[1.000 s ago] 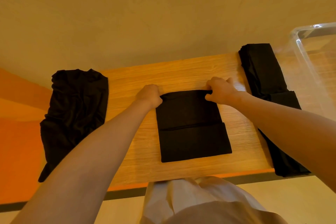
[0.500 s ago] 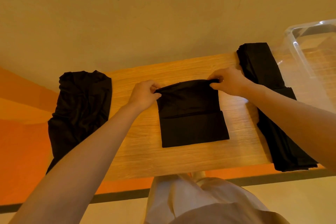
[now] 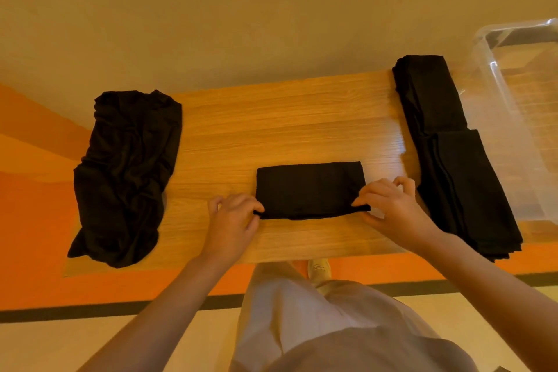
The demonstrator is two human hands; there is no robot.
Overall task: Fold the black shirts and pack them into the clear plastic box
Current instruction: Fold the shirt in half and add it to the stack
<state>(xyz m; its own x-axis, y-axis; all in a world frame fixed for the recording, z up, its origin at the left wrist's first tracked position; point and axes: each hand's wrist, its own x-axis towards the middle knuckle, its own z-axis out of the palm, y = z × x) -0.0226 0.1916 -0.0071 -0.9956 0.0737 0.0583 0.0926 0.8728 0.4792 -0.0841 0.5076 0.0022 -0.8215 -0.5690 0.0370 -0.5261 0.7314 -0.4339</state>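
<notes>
A black shirt [image 3: 311,187] lies folded into a small rectangle in the middle of the wooden table [image 3: 271,118]. My left hand [image 3: 232,220] pinches its near left corner. At the near right corner my right hand [image 3: 392,205] pinches the folded edge. A crumpled pile of unfolded black shirts [image 3: 126,175] sits at the table's left end. Folded black shirts [image 3: 453,154] lie stacked in a row along the right end. The clear plastic box [image 3: 519,106] stands at the far right, and it looks empty.
The table's near edge runs just in front of my hands, with an orange floor strip [image 3: 36,220] below it. My light trousers [image 3: 317,326] and one shoe show under the edge. Bare wood stretches between the middle shirt and the wall.
Both hands carried the shirt's far edge toward me and laid it over the near part, halving the rectangle. They now sit at its near corners.
</notes>
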